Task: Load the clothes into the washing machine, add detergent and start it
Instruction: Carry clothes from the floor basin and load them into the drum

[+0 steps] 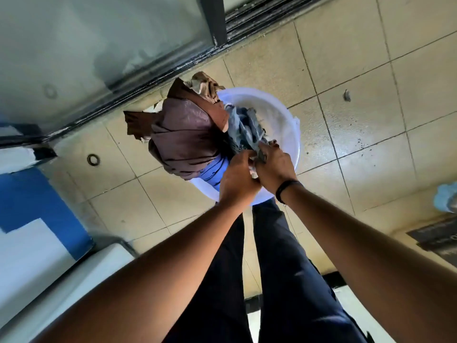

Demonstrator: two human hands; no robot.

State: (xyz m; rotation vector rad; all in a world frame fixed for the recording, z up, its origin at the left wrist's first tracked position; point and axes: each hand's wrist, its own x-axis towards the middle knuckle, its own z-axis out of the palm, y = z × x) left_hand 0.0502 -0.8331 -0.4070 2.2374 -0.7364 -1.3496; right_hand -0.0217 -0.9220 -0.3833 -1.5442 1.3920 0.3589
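Both my hands are down at the round white plastic basin [284, 115] on the beige tiled floor [358, 70], right in front of my dark blue trouser legs [284, 268].

Left hand [237, 179]: fingers curled down into the laundry at the near side of the basin, gripping cloth. Exactly which piece is hidden under the hand.

Right hand [274, 167]: fingers closed around the twisted grey-blue garment [244, 127], pinching its near end. Thin black band [284, 189] on that wrist. The two hands touch each other over the near rim.

Laundry state:
- Grey-blue garment runs from my right hand up toward the middle of the basin, lifted partly off the basin floor.
- Large brown-maroon shiny garment [183, 134] heaped on the left half of the basin, spilling over the left rim.
- Tan crumpled cloth [205, 85] at the far edge, behind the brown one.
- Bright blue cloth [212, 172] showing under the brown heap, beside my left hand.
- Right half of the basin interior is bare white plastic.

Surroundings: dark-framed sliding glass door [99, 45] along the far left, its track meeting the tiles. White appliance top with blue panel [32, 219] at lower left; cannot tell if it's the washing machine. Small round metal drain ring [93, 159] in the floor to the left of the basin. Pale blue object [447, 198] at the right edge, too cut off to identify.
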